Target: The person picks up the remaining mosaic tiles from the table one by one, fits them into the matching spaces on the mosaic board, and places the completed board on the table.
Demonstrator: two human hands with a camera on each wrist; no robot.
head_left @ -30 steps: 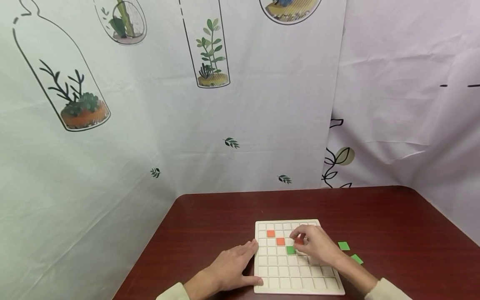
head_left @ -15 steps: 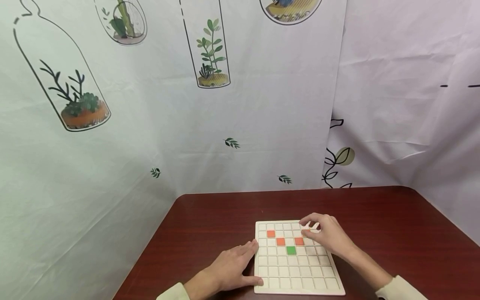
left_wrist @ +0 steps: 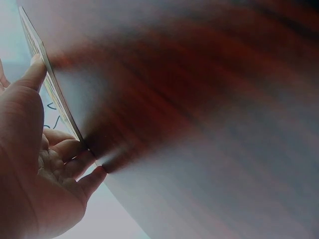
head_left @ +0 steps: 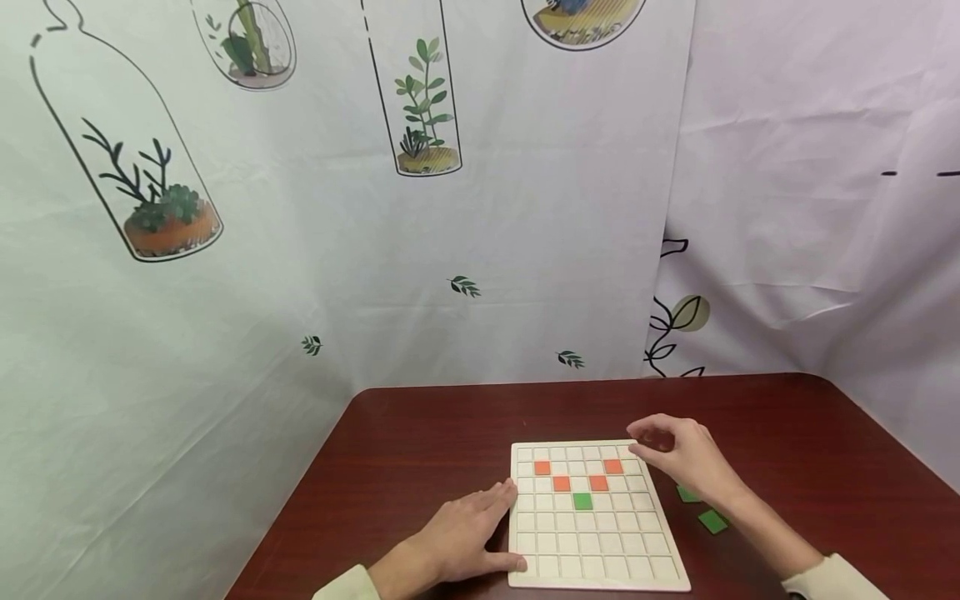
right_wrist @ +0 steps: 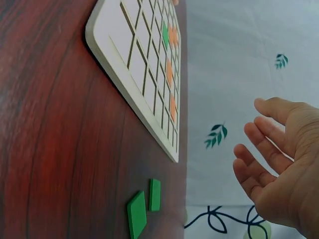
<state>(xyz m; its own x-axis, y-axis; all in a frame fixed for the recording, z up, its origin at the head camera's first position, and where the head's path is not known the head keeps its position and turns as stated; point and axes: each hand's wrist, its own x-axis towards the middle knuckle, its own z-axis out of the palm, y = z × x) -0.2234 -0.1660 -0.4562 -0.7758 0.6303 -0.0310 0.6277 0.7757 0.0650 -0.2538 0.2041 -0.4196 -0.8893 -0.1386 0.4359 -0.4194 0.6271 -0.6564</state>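
A white grid board [head_left: 566,542] lies on the dark red table. Set in its cells are orange square tiles, among them an upper-left one [head_left: 542,468] and an upper-right one [head_left: 612,467], and a green tile [head_left: 582,501] at the lower point of a V. My left hand [head_left: 468,533] rests along the board's left edge, thumb and fingertips touching it, as the left wrist view also shows. Above the board's upper-right corner hovers my right hand [head_left: 690,458], fingers loosely bent and holding nothing; in the right wrist view the same right hand [right_wrist: 279,154] is bare.
Two loose green tiles lie on the table right of the board: a nearer one [head_left: 712,522] and a farther one [head_left: 687,494], the latter partly behind my right forearm. A printed cloth [head_left: 480,225] hangs behind the table [head_left: 420,433].
My right hand has moved up and right, away from the board. Orange tiles it set down now sit in the right-hand cells. The left hand has stayed put.
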